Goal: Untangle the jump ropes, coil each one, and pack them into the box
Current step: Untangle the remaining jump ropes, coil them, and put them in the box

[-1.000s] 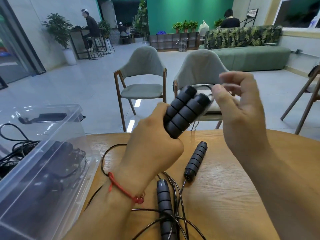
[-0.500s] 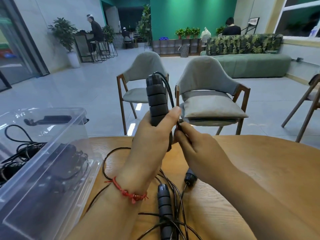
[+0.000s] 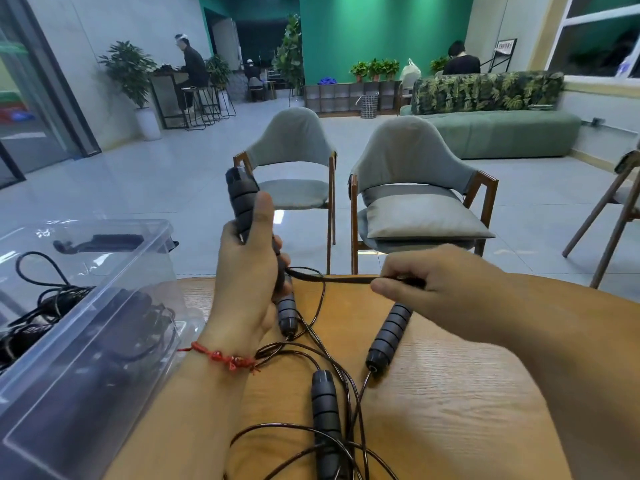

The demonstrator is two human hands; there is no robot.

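Observation:
My left hand is shut on a black ribbed jump rope handle that stands upright above the table's far edge. A second handle sticks out below that hand. My right hand pinches the black cord, which runs taut and level between the two hands. Two loose handles lie on the wooden table among tangled cord loops. The clear plastic box sits tilted at the left with dark coiled ropes inside.
Two grey chairs stand just beyond the table's far edge, and another chair's legs show at the right. A green sofa, plants and seated people are far across the room. Bare wood lies under my right forearm.
My right hand slid from beside the left hand out to the right, drawing the cord taut. My left hand dropped lower with the handles, which now stand more upright.

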